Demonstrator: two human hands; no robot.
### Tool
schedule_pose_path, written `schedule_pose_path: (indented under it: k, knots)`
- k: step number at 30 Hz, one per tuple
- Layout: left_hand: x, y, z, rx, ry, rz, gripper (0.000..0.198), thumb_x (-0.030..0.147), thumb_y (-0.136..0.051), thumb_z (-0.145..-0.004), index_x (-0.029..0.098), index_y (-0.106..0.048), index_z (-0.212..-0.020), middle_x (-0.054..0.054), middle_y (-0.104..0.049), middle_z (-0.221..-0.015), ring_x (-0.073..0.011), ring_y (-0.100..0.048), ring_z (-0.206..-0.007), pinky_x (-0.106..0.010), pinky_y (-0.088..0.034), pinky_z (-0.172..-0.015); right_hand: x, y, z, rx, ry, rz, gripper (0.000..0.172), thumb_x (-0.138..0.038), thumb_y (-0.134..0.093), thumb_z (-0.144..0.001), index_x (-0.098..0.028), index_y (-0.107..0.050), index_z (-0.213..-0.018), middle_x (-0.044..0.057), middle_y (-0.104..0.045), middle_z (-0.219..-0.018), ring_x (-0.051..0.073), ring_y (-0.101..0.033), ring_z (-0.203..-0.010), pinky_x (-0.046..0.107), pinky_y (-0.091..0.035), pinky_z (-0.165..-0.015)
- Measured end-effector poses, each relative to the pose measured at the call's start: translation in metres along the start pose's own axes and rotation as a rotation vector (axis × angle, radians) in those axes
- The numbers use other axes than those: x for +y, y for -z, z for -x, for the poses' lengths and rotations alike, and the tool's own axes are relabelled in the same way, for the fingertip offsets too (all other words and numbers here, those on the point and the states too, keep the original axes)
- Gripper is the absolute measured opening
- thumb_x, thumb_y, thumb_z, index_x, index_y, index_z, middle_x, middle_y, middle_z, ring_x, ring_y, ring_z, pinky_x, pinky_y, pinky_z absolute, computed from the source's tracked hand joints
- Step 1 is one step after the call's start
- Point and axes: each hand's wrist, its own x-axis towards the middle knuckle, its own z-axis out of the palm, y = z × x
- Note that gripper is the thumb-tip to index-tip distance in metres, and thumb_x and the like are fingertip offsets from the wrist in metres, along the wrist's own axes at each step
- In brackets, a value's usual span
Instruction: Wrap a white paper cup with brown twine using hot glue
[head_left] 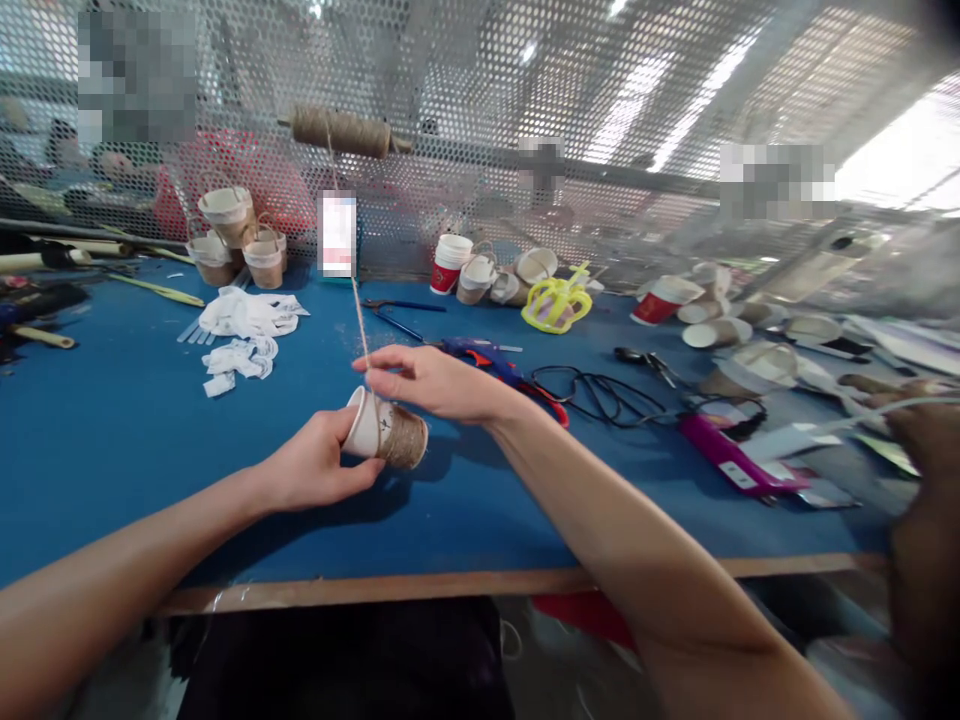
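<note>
My left hand (315, 462) grips a white paper cup (361, 428) by its rim end, tilted on its side with its base to the right. Brown twine (406, 440) is wound round the lower part of the cup. From there a strand (361, 325) runs taut up toward a twine spool (341, 133) hung on a rod by the mesh. Just above the cup, my right hand (439, 382) has its fingers closed round that strand. Its fingertips touch the twine, and the palm faces down.
White paper strips (251, 312), blue-handled pliers (401, 318) and a blue glue gun (480, 352) lie beyond my hands. Small twine-handled cups (264, 258) and a yellow basket (556, 305) stand at the back. Rightward are a black cable (600, 395), a purple power strip (731, 450) and another person's arm (930, 500).
</note>
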Motion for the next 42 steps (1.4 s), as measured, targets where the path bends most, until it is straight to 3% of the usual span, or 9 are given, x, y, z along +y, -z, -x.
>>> schedule_pose_path:
  k: [2, 4, 7, 11, 15, 20, 23, 42]
  knots:
    - [0.000, 0.000, 0.000, -0.008, 0.042, 0.012, 0.014, 0.017, -0.053, -0.069, 0.010, -0.059, -0.079, -0.003, -0.063, -0.073, -0.0152, -0.058, -0.066, -0.026, -0.047, -0.065, -0.008, -0.009, -0.001, 0.016, 0.042, -0.085, 0.025, -0.034, -0.053, -0.077, -0.012, -0.062, -0.088, 0.006, -0.064, -0.092, 0.014, -0.057, -0.081, 0.027, -0.044, -0.074]
    - [0.001, 0.000, 0.000, -0.013, 0.096, 0.072, 0.013, 0.018, -0.055, -0.068, 0.010, -0.057, -0.078, -0.001, -0.060, -0.067, -0.0131, -0.055, -0.060, -0.024, -0.046, -0.061, -0.011, -0.011, 0.003, 0.133, 0.053, -0.108, 0.019, -0.029, -0.055, -0.076, -0.011, -0.060, -0.077, 0.005, -0.062, -0.081, 0.012, -0.055, -0.072, 0.026, -0.044, -0.068]
    - [0.006, 0.000, 0.001, -0.027, 0.172, 0.246, 0.021, 0.021, -0.057, -0.068, 0.009, -0.055, -0.085, -0.001, -0.060, -0.070, -0.0115, -0.053, -0.060, -0.022, -0.045, -0.059, -0.016, -0.007, 0.020, 0.236, 0.029, -0.151, 0.014, -0.027, -0.057, -0.075, -0.013, -0.059, -0.072, 0.001, -0.059, -0.070, 0.010, -0.052, -0.063, 0.023, -0.042, -0.061]
    - [0.012, -0.001, 0.004, -0.095, 0.217, 0.356, 0.024, 0.022, -0.060, -0.068, 0.010, -0.055, -0.087, -0.001, -0.061, -0.073, -0.0103, -0.053, -0.060, -0.020, -0.043, -0.056, -0.030, -0.004, 0.053, 0.181, -0.031, -0.232, 0.014, -0.028, -0.060, -0.073, -0.015, -0.061, -0.067, -0.001, -0.057, -0.063, 0.009, -0.051, -0.059, 0.023, -0.041, -0.056]
    - [0.017, -0.003, 0.006, -0.187, 0.170, 0.332, 0.023, 0.019, -0.059, -0.069, 0.011, -0.057, -0.091, -0.002, -0.064, -0.081, -0.0132, -0.057, -0.070, -0.023, -0.046, -0.065, -0.036, -0.006, 0.069, 0.120, -0.010, -0.242, 0.015, -0.030, -0.064, -0.070, -0.016, -0.063, -0.066, 0.000, -0.059, -0.064, 0.010, -0.052, -0.059, 0.024, -0.042, -0.056]
    - [0.020, -0.004, 0.007, -0.180, 0.129, 0.260, 0.021, 0.016, -0.056, -0.071, 0.011, -0.057, -0.091, -0.004, -0.065, -0.086, -0.0158, -0.059, -0.078, -0.025, -0.047, -0.071, -0.022, -0.005, 0.054, 0.346, -0.065, -0.151, 0.016, -0.033, -0.066, -0.067, -0.017, -0.062, -0.069, -0.002, -0.057, -0.061, 0.009, -0.049, -0.056, 0.023, -0.041, -0.052]
    - [0.018, -0.004, 0.007, -0.170, 0.100, 0.228, 0.020, 0.014, -0.055, -0.071, 0.011, -0.057, -0.091, -0.004, -0.065, -0.087, -0.0160, -0.059, -0.078, -0.025, -0.048, -0.070, -0.012, -0.008, 0.044, 0.392, -0.079, -0.145, 0.019, -0.035, -0.065, -0.067, -0.017, -0.059, -0.065, -0.002, -0.056, -0.059, 0.009, -0.048, -0.054, 0.024, -0.041, -0.052]
    - [0.014, -0.005, 0.009, -0.114, -0.016, 0.101, 0.012, 0.017, -0.054, -0.075, 0.012, -0.060, -0.084, -0.004, -0.063, -0.082, -0.0137, -0.057, -0.072, -0.023, -0.046, -0.067, 0.004, -0.016, 0.043, 0.369, -0.133, -0.151, 0.021, -0.035, -0.058, -0.073, -0.016, -0.058, -0.065, -0.002, -0.055, -0.060, 0.009, -0.045, -0.053, 0.023, -0.037, -0.051]
